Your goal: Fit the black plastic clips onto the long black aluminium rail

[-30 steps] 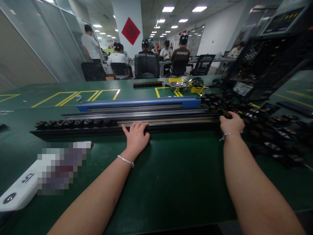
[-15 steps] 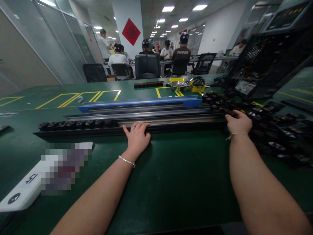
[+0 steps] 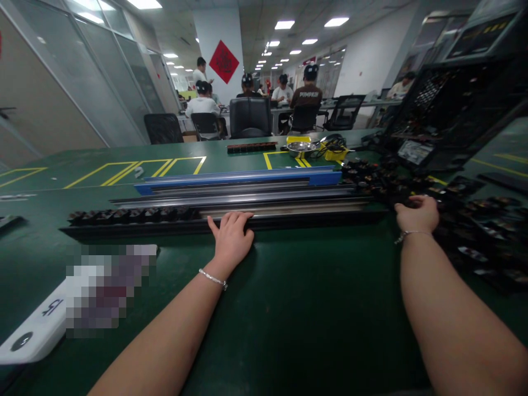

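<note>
My left hand (image 3: 233,239) lies with its fingers spread over the front edge of a long black rail (image 3: 313,222). A row of small black parts (image 3: 132,214) sits along the rail's left stretch, left of that hand. Past the rail's right end, my right hand (image 3: 418,214) is at the near side of a heap of small black parts (image 3: 487,214). Its fingers and thumb are curled, and anything between them blends into the dark heap.
Behind the black rail lie more dark rails (image 3: 231,198) and a blue rail (image 3: 243,177). A white device (image 3: 37,330) is at the left front. Farther back are a metal bowl (image 3: 301,149), a strip of parts (image 3: 251,147) and an open black case (image 3: 437,110). People sit beyond.
My right hand has moved right, away from the rail's end and over to the heap. My left hand stays in its place on the rail. The view has tilted slightly upward.
</note>
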`<state>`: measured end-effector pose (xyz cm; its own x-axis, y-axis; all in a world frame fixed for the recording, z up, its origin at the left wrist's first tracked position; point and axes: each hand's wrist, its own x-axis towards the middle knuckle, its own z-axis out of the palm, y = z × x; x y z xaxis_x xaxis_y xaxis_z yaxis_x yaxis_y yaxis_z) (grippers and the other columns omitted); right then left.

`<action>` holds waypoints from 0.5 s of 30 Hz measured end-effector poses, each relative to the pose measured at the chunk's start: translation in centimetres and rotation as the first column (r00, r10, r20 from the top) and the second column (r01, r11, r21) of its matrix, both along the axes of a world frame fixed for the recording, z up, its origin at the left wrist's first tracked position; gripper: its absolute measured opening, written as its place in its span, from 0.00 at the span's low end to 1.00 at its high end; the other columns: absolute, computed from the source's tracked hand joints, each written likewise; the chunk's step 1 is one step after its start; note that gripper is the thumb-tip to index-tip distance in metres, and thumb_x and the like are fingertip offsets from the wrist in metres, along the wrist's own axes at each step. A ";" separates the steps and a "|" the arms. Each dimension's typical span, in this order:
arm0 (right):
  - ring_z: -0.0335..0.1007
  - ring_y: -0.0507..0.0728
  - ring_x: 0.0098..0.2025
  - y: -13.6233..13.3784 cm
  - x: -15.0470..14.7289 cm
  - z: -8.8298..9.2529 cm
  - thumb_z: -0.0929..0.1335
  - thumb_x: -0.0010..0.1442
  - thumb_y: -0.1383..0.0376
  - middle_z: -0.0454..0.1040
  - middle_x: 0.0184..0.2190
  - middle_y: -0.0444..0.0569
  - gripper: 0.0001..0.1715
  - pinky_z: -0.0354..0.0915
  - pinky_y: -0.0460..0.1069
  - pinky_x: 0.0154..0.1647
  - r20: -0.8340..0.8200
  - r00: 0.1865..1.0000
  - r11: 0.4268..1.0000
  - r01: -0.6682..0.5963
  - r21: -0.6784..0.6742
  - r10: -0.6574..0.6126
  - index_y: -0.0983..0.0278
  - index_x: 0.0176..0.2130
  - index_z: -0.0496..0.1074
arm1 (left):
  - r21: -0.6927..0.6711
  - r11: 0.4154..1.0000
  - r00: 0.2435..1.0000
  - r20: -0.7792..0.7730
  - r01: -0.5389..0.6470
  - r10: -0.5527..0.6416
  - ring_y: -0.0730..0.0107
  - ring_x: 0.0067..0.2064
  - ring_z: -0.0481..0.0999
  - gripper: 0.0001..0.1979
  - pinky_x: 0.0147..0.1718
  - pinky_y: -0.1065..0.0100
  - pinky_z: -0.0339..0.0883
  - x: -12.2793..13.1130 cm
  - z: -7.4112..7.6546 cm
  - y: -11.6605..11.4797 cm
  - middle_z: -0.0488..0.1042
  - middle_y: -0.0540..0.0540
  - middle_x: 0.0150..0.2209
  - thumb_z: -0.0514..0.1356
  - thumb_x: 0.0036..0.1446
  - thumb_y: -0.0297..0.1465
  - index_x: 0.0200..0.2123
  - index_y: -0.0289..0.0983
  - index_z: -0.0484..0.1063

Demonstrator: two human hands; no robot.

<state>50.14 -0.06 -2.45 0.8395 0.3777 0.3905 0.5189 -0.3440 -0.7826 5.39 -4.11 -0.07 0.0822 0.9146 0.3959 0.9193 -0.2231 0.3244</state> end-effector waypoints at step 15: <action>0.55 0.62 0.50 1.1 -0.5 0.3 0.67 0.47 0.65 0.68 0.48 0.53 0.10 0.53 0.56 0.43 0.347 0.931 0.948 0.004 -0.318 0.112 0.58 0.33 0.74 | 0.045 0.996 0.997 0.023 -0.078 0.077 0.60 0.57 0.63 0.17 0.62 0.41 0.33 0.1 0.0 0.3 0.72 0.49 0.50 0.52 0.54 0.31 0.46 0.49 0.71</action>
